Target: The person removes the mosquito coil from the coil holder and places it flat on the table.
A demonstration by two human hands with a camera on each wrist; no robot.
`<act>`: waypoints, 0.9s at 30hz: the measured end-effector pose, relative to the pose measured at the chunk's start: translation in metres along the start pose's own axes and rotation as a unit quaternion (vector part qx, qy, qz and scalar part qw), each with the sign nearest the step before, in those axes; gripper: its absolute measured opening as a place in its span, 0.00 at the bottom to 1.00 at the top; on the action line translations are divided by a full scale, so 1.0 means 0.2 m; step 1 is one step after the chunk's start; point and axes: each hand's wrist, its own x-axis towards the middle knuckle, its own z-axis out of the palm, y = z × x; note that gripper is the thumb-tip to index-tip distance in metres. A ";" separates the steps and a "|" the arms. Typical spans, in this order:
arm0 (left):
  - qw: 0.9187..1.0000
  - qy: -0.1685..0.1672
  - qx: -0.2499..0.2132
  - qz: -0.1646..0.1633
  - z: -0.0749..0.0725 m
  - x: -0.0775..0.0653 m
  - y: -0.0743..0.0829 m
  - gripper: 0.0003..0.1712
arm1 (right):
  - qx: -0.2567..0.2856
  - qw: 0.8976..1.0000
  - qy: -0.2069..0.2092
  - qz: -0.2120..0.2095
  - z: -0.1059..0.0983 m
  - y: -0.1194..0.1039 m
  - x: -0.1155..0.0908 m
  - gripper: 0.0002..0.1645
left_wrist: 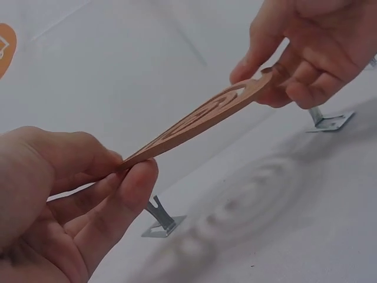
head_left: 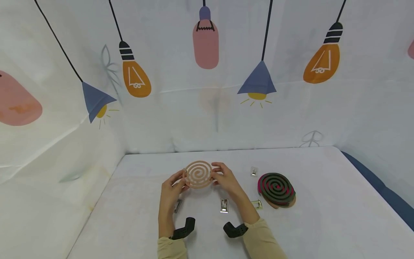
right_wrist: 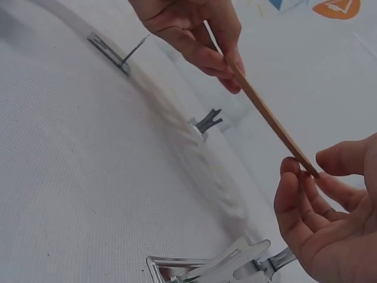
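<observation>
A light brown mosquito coil (head_left: 198, 175) is held up above the white table, tilted, with its spiral face showing in the head view. My left hand (head_left: 171, 190) pinches its left edge between thumb and fingers. On the opposite edge, the thumb and fingertips of my right hand (head_left: 228, 180) grip it. Both wrist views show the coil (left_wrist: 203, 121) nearly edge-on between the hands, its shadow falling on the table. Small metal coil stands lie below: one (head_left: 224, 205) between the forearms, another (head_left: 177, 205) beside the left wrist.
To the right sits a stack of coils (head_left: 276, 189), dark green on top with red and brown showing beneath. More metal stands lie near it, one behind (head_left: 254, 171) and one by the right forearm (head_left: 257, 204). A lamp-patterned cloth (head_left: 181, 118) hangs behind the table.
</observation>
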 end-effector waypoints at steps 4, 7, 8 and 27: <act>1.000 -0.019 0.005 -0.002 0.01 0.00 0.01 0.23 | 0.001 1.000 0.010 -0.002 -0.02 0.00 -0.02 0.25; 0.999 -0.032 0.014 -0.002 0.02 0.00 0.01 0.23 | -0.002 1.000 0.014 -0.004 -0.04 0.01 -0.03 0.24; 0.999 -0.036 0.015 -0.002 0.02 0.00 0.01 0.23 | -0.002 1.000 0.014 -0.004 -0.04 0.01 -0.04 0.24; 0.994 -0.108 0.023 0.006 0.10 -0.01 0.06 0.26 | -0.018 1.000 0.013 -0.020 -0.14 -0.02 -0.13 0.26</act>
